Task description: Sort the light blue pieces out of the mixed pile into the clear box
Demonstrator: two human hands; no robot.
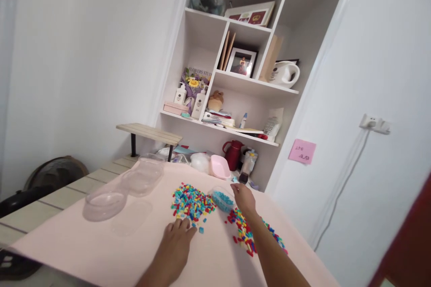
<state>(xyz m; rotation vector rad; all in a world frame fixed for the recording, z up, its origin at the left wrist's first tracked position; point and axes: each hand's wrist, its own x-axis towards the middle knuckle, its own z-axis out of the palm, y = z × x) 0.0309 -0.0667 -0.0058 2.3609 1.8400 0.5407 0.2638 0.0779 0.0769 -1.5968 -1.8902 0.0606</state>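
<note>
My left hand (175, 244) rests on the pink table covering, its fingers at the near edge of a pile of small coloured plastic pieces (193, 202). The fingers are slightly bent, with the thumb apart, and I see nothing held. Loose blue pieces (201, 230) lie by its thumb. Just right of a clear plastic container (218, 189) filled with blue pieces (224, 202), my right hand (244, 197) is raised with fingertips pinched together. Whatever they may hold is too small to make out. Below the right forearm spreads a second pile of mixed pieces (240, 226), partly covered by the arm.
Clear empty containers (105, 204) and a flat clear lid (132, 218) lie on the left of the pink covering (84, 246). At the back stand a pink tray (220, 167), a red jug (233, 154) and a bottle (247, 168). A small wooden stand (150, 133) is at back left.
</note>
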